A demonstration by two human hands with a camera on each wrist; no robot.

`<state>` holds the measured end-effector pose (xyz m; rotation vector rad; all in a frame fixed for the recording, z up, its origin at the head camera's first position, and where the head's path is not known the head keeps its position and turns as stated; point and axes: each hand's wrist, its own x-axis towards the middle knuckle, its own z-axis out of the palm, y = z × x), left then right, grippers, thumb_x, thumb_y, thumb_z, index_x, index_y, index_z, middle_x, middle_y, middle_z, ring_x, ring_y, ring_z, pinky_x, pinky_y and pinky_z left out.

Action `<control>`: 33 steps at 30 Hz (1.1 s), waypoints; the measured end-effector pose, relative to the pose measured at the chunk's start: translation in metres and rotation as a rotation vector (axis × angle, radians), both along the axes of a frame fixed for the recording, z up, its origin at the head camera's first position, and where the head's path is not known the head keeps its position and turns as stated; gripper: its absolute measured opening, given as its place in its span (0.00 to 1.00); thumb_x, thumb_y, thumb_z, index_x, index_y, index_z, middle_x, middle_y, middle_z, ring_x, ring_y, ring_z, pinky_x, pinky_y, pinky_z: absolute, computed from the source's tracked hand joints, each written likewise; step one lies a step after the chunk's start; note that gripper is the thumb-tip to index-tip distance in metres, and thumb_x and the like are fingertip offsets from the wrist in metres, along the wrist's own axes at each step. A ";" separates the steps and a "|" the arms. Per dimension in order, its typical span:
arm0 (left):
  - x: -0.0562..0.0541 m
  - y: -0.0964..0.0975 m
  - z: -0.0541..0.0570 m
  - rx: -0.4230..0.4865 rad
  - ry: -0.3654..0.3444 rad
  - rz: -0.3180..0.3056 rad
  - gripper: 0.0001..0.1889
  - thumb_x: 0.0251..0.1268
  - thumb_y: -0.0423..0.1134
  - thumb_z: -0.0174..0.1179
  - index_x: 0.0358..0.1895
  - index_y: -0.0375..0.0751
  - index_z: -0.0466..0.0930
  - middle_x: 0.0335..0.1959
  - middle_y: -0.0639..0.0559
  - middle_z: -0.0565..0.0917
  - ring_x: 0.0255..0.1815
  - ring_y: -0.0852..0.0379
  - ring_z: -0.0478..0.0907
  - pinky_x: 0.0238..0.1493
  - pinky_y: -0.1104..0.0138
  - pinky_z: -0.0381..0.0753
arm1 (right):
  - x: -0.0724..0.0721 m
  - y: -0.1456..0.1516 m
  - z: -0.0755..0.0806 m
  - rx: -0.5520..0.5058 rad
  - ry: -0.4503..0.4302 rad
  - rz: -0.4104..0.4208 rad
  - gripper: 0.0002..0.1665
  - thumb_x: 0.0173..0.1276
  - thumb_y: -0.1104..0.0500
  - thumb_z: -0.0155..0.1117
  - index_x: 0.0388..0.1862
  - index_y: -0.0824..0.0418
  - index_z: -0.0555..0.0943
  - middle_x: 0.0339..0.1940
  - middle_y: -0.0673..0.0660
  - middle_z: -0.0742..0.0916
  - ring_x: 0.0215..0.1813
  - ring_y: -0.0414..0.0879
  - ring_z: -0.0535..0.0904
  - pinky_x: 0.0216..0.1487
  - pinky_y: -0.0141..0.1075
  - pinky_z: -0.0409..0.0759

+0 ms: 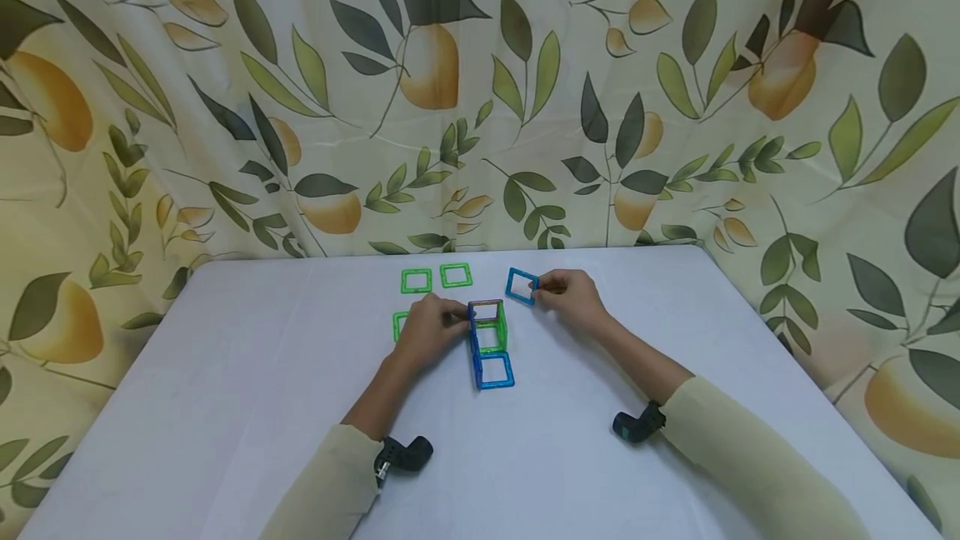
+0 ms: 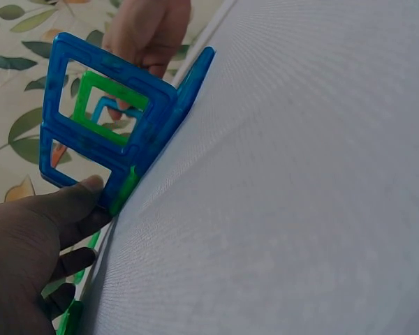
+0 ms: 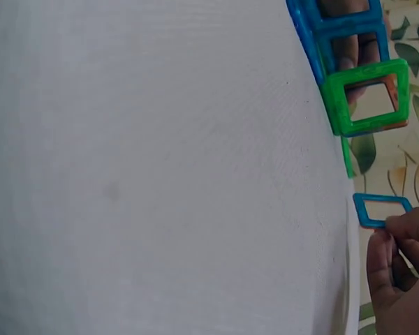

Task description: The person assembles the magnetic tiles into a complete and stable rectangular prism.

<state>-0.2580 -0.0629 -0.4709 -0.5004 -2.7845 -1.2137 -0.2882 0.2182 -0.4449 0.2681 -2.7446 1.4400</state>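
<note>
A small structure of square magnetic tiles stands mid-table: upright blue frames on its left, a green frame on its right, a reddish-purple one at the back. One blue frame lies flat in front, joined to it. My left hand grips the structure's back left, the thumb on a blue frame's edge in the left wrist view. To the right, behind the structure, my right hand pinches a loose blue square tile by one edge, tilted and apart from the structure.
Two green square tiles, a left one and a right one, lie near the table's far edge. Another green tile is partly hidden behind my left hand. A leaf-and-fruit patterned curtain hangs behind the white-covered table.
</note>
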 end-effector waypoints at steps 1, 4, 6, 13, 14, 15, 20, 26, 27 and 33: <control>0.000 0.000 0.000 0.002 0.000 -0.004 0.12 0.67 0.36 0.74 0.52 0.42 0.91 0.46 0.53 0.88 0.44 0.57 0.77 0.47 0.62 0.77 | 0.002 0.000 0.001 0.003 0.002 0.005 0.09 0.72 0.67 0.70 0.48 0.69 0.88 0.44 0.60 0.91 0.42 0.50 0.83 0.40 0.31 0.80; 0.000 -0.001 0.000 0.012 0.008 -0.013 0.12 0.67 0.36 0.74 0.52 0.42 0.91 0.46 0.53 0.88 0.44 0.57 0.78 0.46 0.62 0.77 | 0.009 0.000 0.003 -0.005 0.006 0.029 0.09 0.71 0.67 0.70 0.47 0.70 0.87 0.43 0.60 0.91 0.41 0.49 0.83 0.40 0.30 0.79; 0.001 0.000 0.001 0.013 0.012 -0.016 0.12 0.67 0.35 0.74 0.51 0.42 0.91 0.45 0.53 0.89 0.43 0.57 0.79 0.46 0.62 0.78 | 0.014 0.000 0.004 -0.009 0.011 0.041 0.08 0.71 0.68 0.71 0.47 0.70 0.87 0.42 0.60 0.91 0.40 0.48 0.83 0.40 0.30 0.79; 0.000 0.000 0.002 0.010 0.014 -0.010 0.11 0.66 0.35 0.74 0.51 0.42 0.92 0.45 0.53 0.90 0.43 0.57 0.79 0.46 0.62 0.78 | 0.032 0.000 0.009 -0.008 0.014 0.079 0.08 0.69 0.69 0.73 0.46 0.69 0.87 0.40 0.57 0.90 0.40 0.48 0.83 0.42 0.29 0.81; 0.000 0.000 0.002 0.008 0.016 -0.009 0.11 0.66 0.35 0.74 0.51 0.42 0.92 0.45 0.53 0.90 0.44 0.57 0.80 0.46 0.62 0.78 | 0.034 0.000 0.009 -0.004 0.015 0.084 0.08 0.69 0.69 0.73 0.46 0.69 0.87 0.39 0.57 0.90 0.40 0.48 0.82 0.42 0.29 0.81; 0.000 0.000 0.002 0.008 0.016 -0.008 0.11 0.66 0.35 0.74 0.51 0.42 0.92 0.45 0.52 0.90 0.44 0.57 0.80 0.46 0.61 0.78 | 0.036 0.000 0.010 -0.002 0.014 0.087 0.08 0.69 0.69 0.73 0.46 0.68 0.87 0.39 0.57 0.90 0.40 0.49 0.82 0.42 0.29 0.81; 0.001 0.000 0.002 0.007 0.006 -0.001 0.12 0.67 0.35 0.74 0.51 0.42 0.91 0.46 0.52 0.89 0.45 0.56 0.79 0.47 0.61 0.77 | 0.045 0.001 0.011 0.019 0.019 0.101 0.09 0.68 0.69 0.73 0.46 0.68 0.86 0.38 0.55 0.88 0.39 0.50 0.81 0.40 0.30 0.80; 0.000 0.001 0.002 0.012 0.000 -0.007 0.12 0.67 0.35 0.74 0.52 0.42 0.91 0.46 0.52 0.88 0.45 0.56 0.78 0.48 0.61 0.77 | 0.057 0.001 0.012 0.042 0.019 0.104 0.09 0.67 0.70 0.74 0.45 0.68 0.86 0.36 0.54 0.88 0.38 0.49 0.80 0.37 0.30 0.79; 0.000 0.001 0.002 0.014 0.001 -0.009 0.12 0.67 0.35 0.74 0.52 0.42 0.91 0.46 0.52 0.88 0.45 0.56 0.78 0.48 0.60 0.77 | 0.059 0.001 0.012 0.043 0.020 0.103 0.09 0.67 0.70 0.74 0.45 0.68 0.86 0.35 0.54 0.87 0.37 0.49 0.79 0.37 0.30 0.79; -0.001 -0.001 0.001 0.014 -0.003 -0.010 0.11 0.67 0.36 0.74 0.51 0.42 0.92 0.47 0.51 0.88 0.48 0.55 0.78 0.52 0.59 0.76 | 0.069 -0.002 0.011 0.049 0.016 0.120 0.09 0.64 0.70 0.76 0.43 0.67 0.86 0.33 0.53 0.86 0.36 0.47 0.78 0.35 0.30 0.78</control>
